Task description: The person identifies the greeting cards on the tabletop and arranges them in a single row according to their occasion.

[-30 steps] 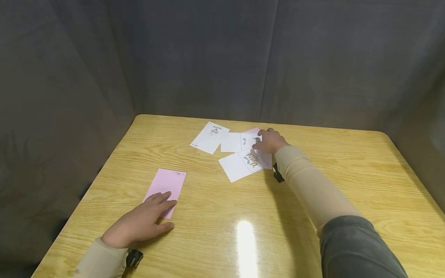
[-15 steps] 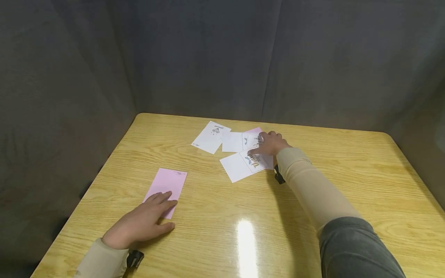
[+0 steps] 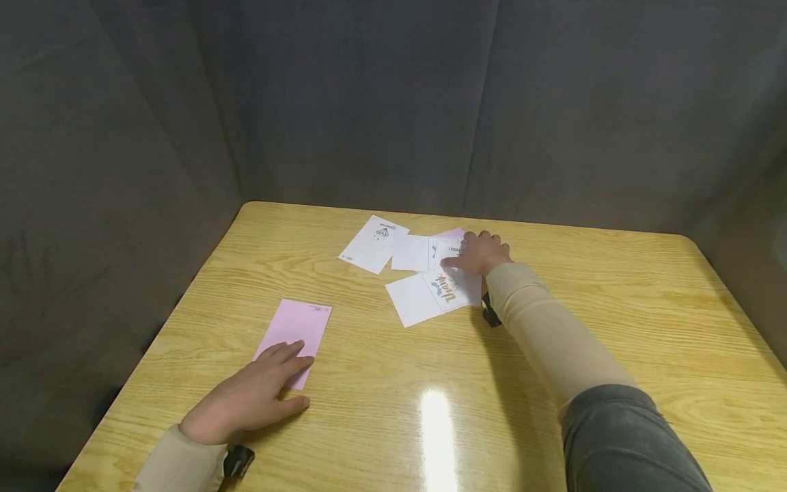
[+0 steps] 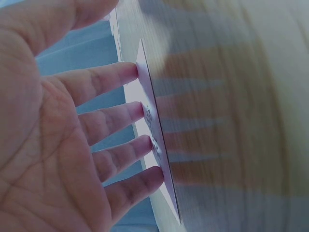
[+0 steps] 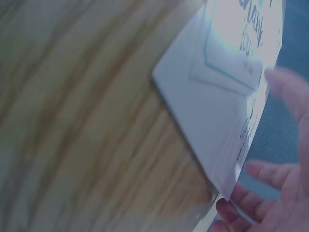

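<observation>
My left hand (image 3: 255,393) lies with straight, spread fingers on a pink card (image 3: 301,320) at the left of the table. In the left wrist view its fingertips (image 4: 129,71) touch the card's face. Farther off, my right hand (image 3: 484,253) reaches over a loose group of cards, fingers slightly bent and thumb apart. Beneath its thumb is a white card with "Thank you" lettering (image 3: 408,302). Another white card (image 3: 408,253) lies behind that one, partly covered by the hand. The right wrist view has the fingers by the edge of the white cards (image 5: 186,101).
A white card with a small drawing (image 3: 369,246) lies left of the group. Some pink card (image 3: 453,232) shows from under the white ones. The wooden table (image 3: 369,389) is bounded by dark cloth (image 3: 356,102) at the back and sides.
The "Thank you" card has slid slightly toward me and to the left under my right hand, whose thumb has shifted a little. My left hand stays on the pink card.
</observation>
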`<state>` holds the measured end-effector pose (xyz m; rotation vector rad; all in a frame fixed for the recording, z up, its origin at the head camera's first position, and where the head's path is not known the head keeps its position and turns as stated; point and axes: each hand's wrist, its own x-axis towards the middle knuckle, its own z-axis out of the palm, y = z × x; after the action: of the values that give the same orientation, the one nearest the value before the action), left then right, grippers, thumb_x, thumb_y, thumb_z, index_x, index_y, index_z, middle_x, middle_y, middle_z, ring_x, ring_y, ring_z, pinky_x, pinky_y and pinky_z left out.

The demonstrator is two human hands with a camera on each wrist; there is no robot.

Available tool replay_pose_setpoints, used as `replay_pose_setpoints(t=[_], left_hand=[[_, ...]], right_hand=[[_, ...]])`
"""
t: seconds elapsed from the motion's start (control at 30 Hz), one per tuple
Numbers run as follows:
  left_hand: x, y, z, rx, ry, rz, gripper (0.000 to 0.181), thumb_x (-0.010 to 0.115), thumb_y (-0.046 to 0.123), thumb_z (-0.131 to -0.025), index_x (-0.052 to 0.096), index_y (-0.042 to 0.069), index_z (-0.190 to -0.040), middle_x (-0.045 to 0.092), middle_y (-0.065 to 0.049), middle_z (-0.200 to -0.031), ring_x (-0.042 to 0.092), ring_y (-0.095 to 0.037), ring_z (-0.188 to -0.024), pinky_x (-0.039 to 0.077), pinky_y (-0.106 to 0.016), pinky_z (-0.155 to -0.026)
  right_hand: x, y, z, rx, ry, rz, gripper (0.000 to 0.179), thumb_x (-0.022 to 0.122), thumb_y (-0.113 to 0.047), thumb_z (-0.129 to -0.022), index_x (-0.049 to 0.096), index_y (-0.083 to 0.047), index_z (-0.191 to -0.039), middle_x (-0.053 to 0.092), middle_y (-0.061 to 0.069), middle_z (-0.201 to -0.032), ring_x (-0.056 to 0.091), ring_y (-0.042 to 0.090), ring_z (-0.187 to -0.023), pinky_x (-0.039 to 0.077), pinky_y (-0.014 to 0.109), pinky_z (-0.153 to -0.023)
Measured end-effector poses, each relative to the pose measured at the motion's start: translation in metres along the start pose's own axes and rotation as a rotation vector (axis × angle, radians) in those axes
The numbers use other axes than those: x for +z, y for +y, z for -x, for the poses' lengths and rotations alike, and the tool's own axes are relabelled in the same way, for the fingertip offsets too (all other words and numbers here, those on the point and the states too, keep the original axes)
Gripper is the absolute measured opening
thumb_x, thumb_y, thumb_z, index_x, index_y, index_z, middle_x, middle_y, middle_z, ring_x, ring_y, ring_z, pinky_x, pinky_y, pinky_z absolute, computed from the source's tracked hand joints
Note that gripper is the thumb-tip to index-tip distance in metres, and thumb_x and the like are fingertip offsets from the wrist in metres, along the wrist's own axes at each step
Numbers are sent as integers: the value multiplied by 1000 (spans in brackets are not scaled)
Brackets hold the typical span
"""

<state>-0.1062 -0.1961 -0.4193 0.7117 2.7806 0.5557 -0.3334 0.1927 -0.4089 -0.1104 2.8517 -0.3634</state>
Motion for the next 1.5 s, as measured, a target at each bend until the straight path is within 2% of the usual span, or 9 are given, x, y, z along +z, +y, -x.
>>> replay_pose_setpoints(t=[0.13, 0.3, 0.57, 0.67, 0.77, 0.93, 1.1, 1.27, 1.5], left_hand=[[0, 0, 0, -5, 0, -1, 62, 77, 34, -92, 60, 2, -142, 44, -27, -155, 40, -49, -141, 36, -63, -112], [1, 0, 2, 6, 3, 3, 61, 76, 35, -93, 60, 2, -142, 44, -25, -155, 39, -47, -143, 36, -61, -113], [1, -1, 3, 12, 11, -2, 60, 76, 35, -93, 60, 2, -141, 45, -26, -154, 40, -47, -142, 36, -61, -113], [1, 0, 3, 5, 5, 0, 61, 76, 35, -92, 60, 3, -141, 45, -26, -154, 40, -46, -142, 36, -61, -113], [2, -1, 3, 1, 0, 2, 62, 76, 36, -92, 60, 3, -142, 45, -25, -155, 40, -47, -142, 37, -61, -112], [1, 0, 3, -6, 0, 6, 62, 76, 37, -92, 60, 4, -142, 44, -25, -155, 39, -47, -143, 37, -62, -112], [1, 0, 3, 3, 6, 3, 62, 77, 37, -92, 60, 3, -142, 45, -25, -154, 40, -47, -141, 38, -62, -111], [1, -1, 3, -2, 7, 2, 62, 76, 37, -92, 60, 3, -142, 44, -26, -155, 40, -48, -142, 37, -62, -112], [1, 0, 1, -3, 10, 11, 63, 76, 38, -92, 59, 5, -143, 43, -25, -155, 39, -48, -142, 37, -63, -111]], right_hand=[[0, -2, -5, 78, 40, -24, 71, 66, -54, -94, 55, 3, -135, 57, 29, -134, 50, 48, -123, 35, 60, -106], [-3, -7, -6, 174, 27, -129, 72, 75, -46, -88, 55, 4, -137, 60, 24, -131, 49, 44, -123, 29, 60, -109], [-3, -3, -7, 186, 1, -224, 75, 76, -41, -89, 50, 4, -143, 55, 25, -139, 47, 44, -127, 29, 61, -109], [-3, 1, -8, 184, 18, -278, 75, 70, -44, -94, 46, 5, -147, 52, 26, -145, 47, 44, -130, 27, 63, -111], [-3, 3, -8, 187, 47, -355, 68, 52, -43, -104, 42, 6, -149, 49, 26, -149, 46, 44, -133, 24, 63, -112], [-5, 7, -9, 191, 138, -454, 53, 31, -31, -109, 48, 4, -146, 51, 24, -147, 45, 42, -136, 22, 64, -114], [-6, 11, -12, 231, 271, -574, 47, 36, -28, -110, 56, 1, -141, 55, 23, -144, 48, 41, -134, 31, 58, -114], [-7, 13, -13, 229, 437, -708, 41, 42, -25, -110, 60, 3, -134, 60, 23, -131, 54, 36, -117, 47, 48, -100], [-10, 14, -14, 210, 554, -767, 39, 42, -25, -110, 55, 1, -136, 59, 21, -126, 55, 32, -111, 50, 44, -93]])
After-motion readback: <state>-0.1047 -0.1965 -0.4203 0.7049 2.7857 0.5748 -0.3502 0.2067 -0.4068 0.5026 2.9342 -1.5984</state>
